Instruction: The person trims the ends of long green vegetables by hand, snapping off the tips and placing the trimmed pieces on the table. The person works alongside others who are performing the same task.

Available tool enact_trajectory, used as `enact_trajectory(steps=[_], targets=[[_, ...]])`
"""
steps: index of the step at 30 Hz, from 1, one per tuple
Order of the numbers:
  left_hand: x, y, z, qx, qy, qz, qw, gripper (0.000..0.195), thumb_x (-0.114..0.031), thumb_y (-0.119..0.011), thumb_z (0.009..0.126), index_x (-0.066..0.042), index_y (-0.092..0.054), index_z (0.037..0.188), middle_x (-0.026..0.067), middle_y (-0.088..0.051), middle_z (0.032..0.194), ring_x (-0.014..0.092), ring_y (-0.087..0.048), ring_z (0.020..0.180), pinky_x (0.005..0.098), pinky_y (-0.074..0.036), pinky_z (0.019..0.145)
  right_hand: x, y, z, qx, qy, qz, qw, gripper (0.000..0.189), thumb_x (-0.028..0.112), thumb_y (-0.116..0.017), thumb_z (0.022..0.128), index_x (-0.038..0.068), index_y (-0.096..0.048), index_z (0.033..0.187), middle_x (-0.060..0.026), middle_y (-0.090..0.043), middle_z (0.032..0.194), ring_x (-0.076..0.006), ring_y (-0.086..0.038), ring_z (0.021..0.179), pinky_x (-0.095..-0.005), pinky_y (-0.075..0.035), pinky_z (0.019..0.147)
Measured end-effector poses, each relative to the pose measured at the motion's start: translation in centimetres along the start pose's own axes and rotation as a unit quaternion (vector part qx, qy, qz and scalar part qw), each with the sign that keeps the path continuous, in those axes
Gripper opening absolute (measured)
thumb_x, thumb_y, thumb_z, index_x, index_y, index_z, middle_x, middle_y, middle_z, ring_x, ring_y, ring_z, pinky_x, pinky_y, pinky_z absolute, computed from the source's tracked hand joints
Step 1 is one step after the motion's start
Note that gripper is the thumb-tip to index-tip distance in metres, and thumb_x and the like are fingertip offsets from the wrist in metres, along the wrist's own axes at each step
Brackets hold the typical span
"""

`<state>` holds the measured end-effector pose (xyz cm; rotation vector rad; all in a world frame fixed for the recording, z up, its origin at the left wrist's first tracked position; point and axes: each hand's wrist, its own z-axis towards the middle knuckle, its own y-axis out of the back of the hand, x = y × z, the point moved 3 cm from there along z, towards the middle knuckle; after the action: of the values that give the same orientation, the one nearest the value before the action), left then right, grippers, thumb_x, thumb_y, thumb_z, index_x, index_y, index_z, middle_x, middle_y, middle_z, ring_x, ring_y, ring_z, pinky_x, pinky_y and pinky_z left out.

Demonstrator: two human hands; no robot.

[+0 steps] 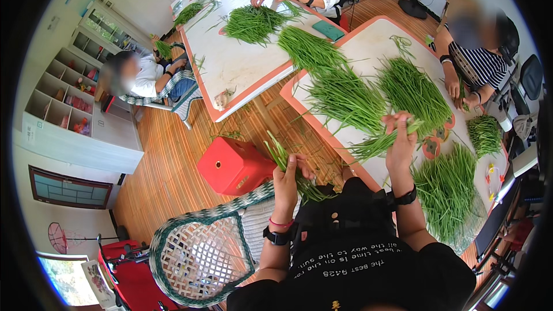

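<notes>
My left hand [290,175] grips a small bunch of long green stalks [312,191], which look like garlic chives, over my lap beside the table edge. My right hand [401,136] is closed around another bunch of green stalks [375,145], its leafy ends spread to the left over the white tabletop. Beyond the right hand lie large piles of the same greens, one at the centre [345,99] and one farther right [414,90]. Nearer to me, another heap [447,190] rests partly on clear plastic.
A red plastic stool [235,166] stands left of my hands, and a woven chair [201,259] is below it. Co-workers sit at the right, far side and left, handling greens. A second white table [242,69] with an orange border adjoins. Cut stalks litter the floor.
</notes>
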<state>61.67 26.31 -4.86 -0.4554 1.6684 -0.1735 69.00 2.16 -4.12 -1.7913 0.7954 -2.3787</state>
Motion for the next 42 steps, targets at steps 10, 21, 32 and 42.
enact_trajectory(steps=[10, 21, 32, 42], targets=[[0.9, -3.7, -1.4, 0.258, 0.112, 0.084, 0.956, 0.036, -0.026, -0.039, 0.097, 0.006, -0.056, 0.102, 0.0035, -0.054, 0.063, 0.012, -0.055, 0.057, 0.0233, -0.046, 0.058, 0.4, -6.5, -5.5, 0.309, -0.28, -0.022, 0.908, 0.006, 0.003, -0.058, 0.084, -0.002, -0.056, 0.084, -0.0007, -0.053, 0.062, -0.0044, -0.044, 0.049, -0.0193, -0.033, 0.045], [1.8, -2.8, -0.4, 0.169, 0.083, 0.018, 0.982, 0.035, -0.022, -0.037, 0.097, 0.009, -0.052, 0.106, 0.0172, -0.064, 0.091, 0.024, -0.064, 0.083, 0.0327, -0.051, 0.08, -0.3, -4.2, -3.5, 0.205, -0.152, -0.045, 0.966, 0.021, 0.02, -0.046, 0.094, 0.002, -0.052, 0.084, -0.0054, -0.058, 0.069, -0.0103, -0.05, 0.054, -0.0229, -0.04, 0.052], [1.7, -1.6, -0.4, 0.181, 0.095, 0.095, 0.974, 0.033, -0.022, -0.035, 0.098, 0.003, -0.056, 0.1, 0.0066, -0.06, 0.069, 0.013, -0.058, 0.063, 0.023, -0.045, 0.059, 0.0, -1.9, -1.8, 0.098, -0.162, -0.026, 0.981, 0.022, 0.026, -0.05, 0.092, 0.006, -0.051, 0.082, 0.0026, -0.043, 0.063, -0.006, -0.035, 0.045, -0.0212, -0.027, 0.042], [1.3, -3.0, -1.4, 0.276, 0.146, 0.102, 0.945, 0.042, -0.029, -0.033, 0.098, 0.005, -0.049, 0.117, 0.0119, -0.064, 0.082, 0.018, -0.063, 0.077, 0.0266, -0.049, 0.071, -0.1, -5.0, -3.7, 0.205, -0.227, -0.004, 0.952, 0.016, 0.018, -0.046, 0.094, 0.003, -0.051, 0.09, -0.0057, -0.059, 0.07, -0.0084, -0.048, 0.055, -0.0216, -0.037, 0.049]])
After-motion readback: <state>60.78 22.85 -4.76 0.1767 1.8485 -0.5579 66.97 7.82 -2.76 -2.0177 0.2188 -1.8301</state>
